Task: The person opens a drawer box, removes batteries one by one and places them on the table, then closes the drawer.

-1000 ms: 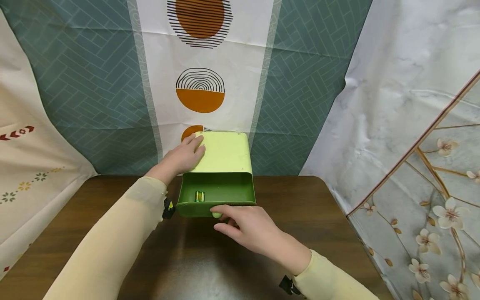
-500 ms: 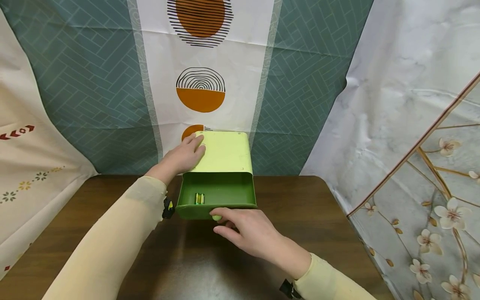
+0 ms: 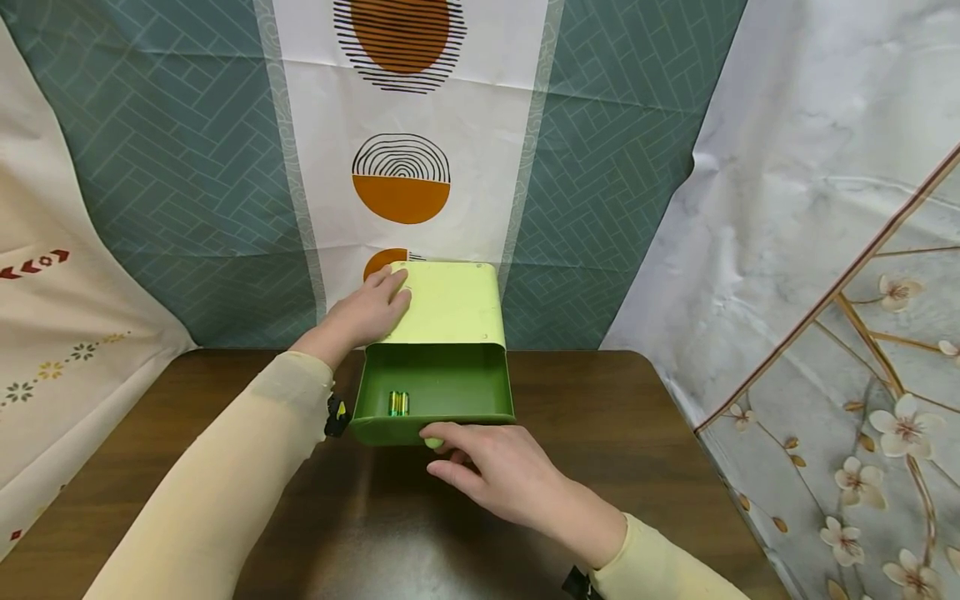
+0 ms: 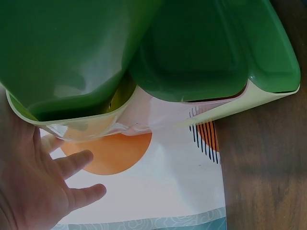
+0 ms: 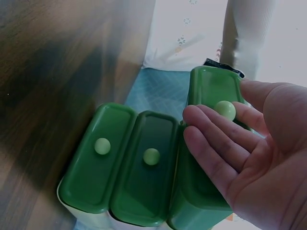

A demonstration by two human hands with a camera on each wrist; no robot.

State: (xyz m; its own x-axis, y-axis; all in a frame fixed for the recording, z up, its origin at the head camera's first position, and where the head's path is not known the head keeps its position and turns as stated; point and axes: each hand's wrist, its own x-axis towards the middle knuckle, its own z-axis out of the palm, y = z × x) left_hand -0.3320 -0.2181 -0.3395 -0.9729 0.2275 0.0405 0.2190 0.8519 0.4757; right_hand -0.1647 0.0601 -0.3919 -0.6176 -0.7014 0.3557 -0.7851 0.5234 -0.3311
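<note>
A small pale yellow-green cabinet stands on the table with its green top drawer pulled out. Two green-and-gold batteries lie side by side in the drawer's front left part. My left hand rests on the cabinet top at its left side, fingers spread. In the right wrist view, my right hand has a finger hooked at the round light green knob of that drawer. The thumb stands apart from the knob, and the other fingers extend past it.
Below are two closed green drawers, a middle drawer and a bottom drawer, each with a round knob. The dark wooden table extends in front. Patterned cloth hangs behind the cabinet, with more cloth at both sides.
The top drawer has slid slightly further out toward me, with the batteries in it. My right hand has moved back with the knob; my left hand stays on the cabinet.
</note>
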